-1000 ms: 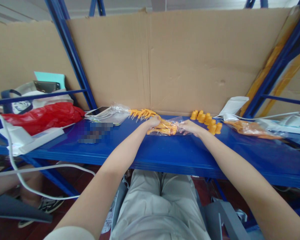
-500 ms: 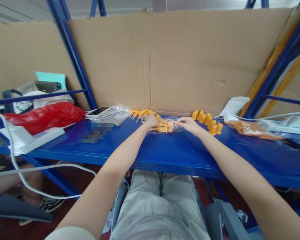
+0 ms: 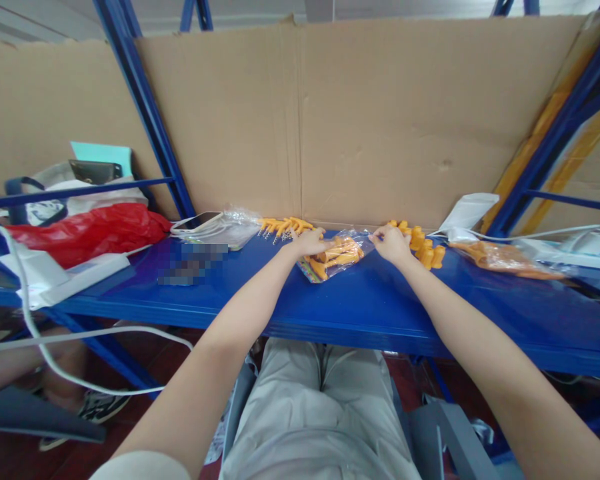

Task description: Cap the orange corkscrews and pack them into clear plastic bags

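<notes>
The bag of orange parts (image 3: pixel 336 256) has tipped up from the bench (image 3: pixel 370 310), lying crosswise with its left end sagging. The left hand (image 3: pixel 311 241) and right hand (image 3: pixel 393 243) each pinch its top edge.

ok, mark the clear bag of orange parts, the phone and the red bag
clear bag (image 3: pixel 336 256): head view, middle of the bag.
phone (image 3: pixel 198 221): head view, middle of the screen.
red bag (image 3: pixel 90 233): head view, middle of its crumpled side.

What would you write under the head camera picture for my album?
Left hand and right hand hold a clear bag of orange parts between them at the blue shelf, cardboard behind.
</notes>
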Available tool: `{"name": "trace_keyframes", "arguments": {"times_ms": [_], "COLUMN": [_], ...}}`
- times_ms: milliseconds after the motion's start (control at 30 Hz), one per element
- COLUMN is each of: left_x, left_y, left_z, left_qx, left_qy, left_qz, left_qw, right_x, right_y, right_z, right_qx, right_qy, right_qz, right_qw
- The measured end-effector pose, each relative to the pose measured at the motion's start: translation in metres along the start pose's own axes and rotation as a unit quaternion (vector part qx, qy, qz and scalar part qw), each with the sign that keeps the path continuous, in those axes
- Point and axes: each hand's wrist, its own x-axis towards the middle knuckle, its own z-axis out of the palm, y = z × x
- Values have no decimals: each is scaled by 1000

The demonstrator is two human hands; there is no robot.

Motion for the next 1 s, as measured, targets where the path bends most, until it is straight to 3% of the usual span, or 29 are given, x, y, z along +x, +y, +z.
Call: {"name": "trace_keyframes", "arguments": {"times_ms": [100,267,400,467,633,833,1000], "left_x": [-3,-3,1,2,1,1,2], "left_y": [4,4,1,0,-4,-12,-16], "left_z": [-3,-3,-2,-2,-5,-6,-8], "left_qx": [51,86,76,36,-52,-126,-188], "left_qy": [-32,-6,64,65,-41,-109,-162], "left_qz": [5,13,-11,-41,-115,-147,-180], "left_qw": [998,996,995,996,991,975,952], "right_x": [-1,4,9,9,6,3,-4], "right_y": [3,11,17,18,17,16,6], "right_z": [-2,-6,-5,-4,2,6,3], "right_qx": [-40,-7,43,86,187,238,265], "right_qy": [17,35,-52,-110,-189,-166,-176], "right_qz": [6,43,100,121,155,126,145], "right_qw": [999,998,993,983,951,949,937]}}
